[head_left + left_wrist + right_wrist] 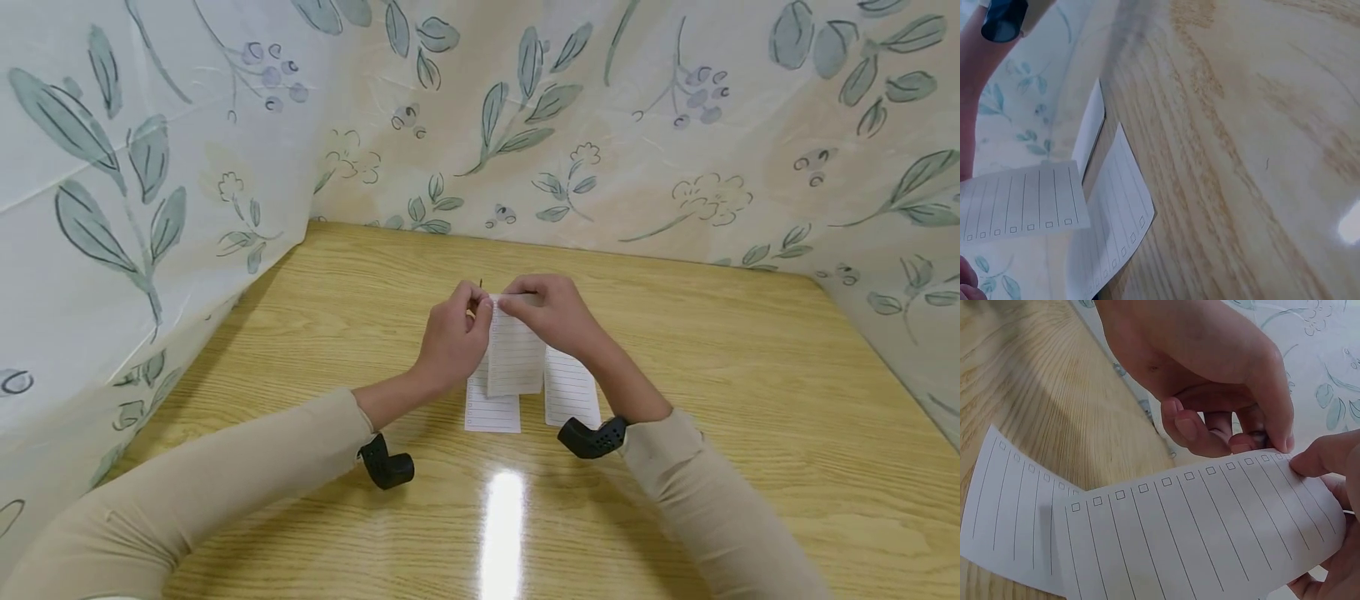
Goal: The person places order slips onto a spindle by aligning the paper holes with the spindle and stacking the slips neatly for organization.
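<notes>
Both hands over the middle of the table, close together, fingertips almost meeting at the top of a lined sheet. Left hand: thumb and finger pinching the sheet near its upper left corner. Right hand: thumb on the near face, fingers behind, pinching the upper edge just beside the left. Sheet is white, ruled across, a column of small squares down its left edge; raised, bowed in the right wrist view, lower end free.

Second sheet, same ruling and squares, partly behind the raised one; its lower end shows below and slightly left. Third sheet to the right, apart from the second, beneath the right wrist, also ruled.

By the left fingertips a thin dark tip sticks up; too small to say what it belongs to.

Beige sleeves on both arms. A black wrist device at the left cuff, another black device at the right. Table top wood-grained, yellowish, a bright glare patch toward the person. White cloth behind and at both sides, printed with grey-green leaves and bluish berries
</notes>
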### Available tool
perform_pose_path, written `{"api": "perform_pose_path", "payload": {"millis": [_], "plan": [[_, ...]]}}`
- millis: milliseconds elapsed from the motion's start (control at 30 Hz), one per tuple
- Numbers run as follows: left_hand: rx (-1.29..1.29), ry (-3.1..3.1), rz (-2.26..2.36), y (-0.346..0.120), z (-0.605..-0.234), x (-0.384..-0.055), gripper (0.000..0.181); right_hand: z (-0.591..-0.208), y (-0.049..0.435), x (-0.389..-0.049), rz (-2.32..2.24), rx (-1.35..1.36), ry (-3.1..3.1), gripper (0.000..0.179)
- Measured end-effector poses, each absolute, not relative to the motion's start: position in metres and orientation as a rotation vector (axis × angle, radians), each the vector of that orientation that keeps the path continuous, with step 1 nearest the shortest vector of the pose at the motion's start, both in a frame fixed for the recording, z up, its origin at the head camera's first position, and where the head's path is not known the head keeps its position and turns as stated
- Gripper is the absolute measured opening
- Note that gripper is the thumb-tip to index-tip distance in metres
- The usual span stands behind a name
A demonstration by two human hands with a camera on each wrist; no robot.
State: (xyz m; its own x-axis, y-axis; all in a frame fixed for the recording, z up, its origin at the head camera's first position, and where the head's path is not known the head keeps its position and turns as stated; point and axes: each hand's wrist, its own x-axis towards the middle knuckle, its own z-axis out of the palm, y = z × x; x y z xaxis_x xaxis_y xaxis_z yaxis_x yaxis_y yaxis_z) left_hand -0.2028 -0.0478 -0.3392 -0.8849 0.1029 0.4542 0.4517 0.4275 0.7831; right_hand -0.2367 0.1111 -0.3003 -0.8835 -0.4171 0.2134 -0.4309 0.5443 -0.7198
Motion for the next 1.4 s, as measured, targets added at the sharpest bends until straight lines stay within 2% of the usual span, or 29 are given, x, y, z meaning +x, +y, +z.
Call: {"api": "perform_pose_path", "payload": {"millis": [967, 1400], "plan": [[-0.257, -2.461, -1.461, -0.055, -0.313, -0.231, 0.018, -0.292, 0.087, -0.26, 1.386, 0.547, -2.759, 0.022], [-0.223, -2.505, -1.499, -0.057, -0.31, -0.234, 0.018, -0.294, 0.086, -0.263, 1.44, 0.552, -2.753, 0.021]]}}
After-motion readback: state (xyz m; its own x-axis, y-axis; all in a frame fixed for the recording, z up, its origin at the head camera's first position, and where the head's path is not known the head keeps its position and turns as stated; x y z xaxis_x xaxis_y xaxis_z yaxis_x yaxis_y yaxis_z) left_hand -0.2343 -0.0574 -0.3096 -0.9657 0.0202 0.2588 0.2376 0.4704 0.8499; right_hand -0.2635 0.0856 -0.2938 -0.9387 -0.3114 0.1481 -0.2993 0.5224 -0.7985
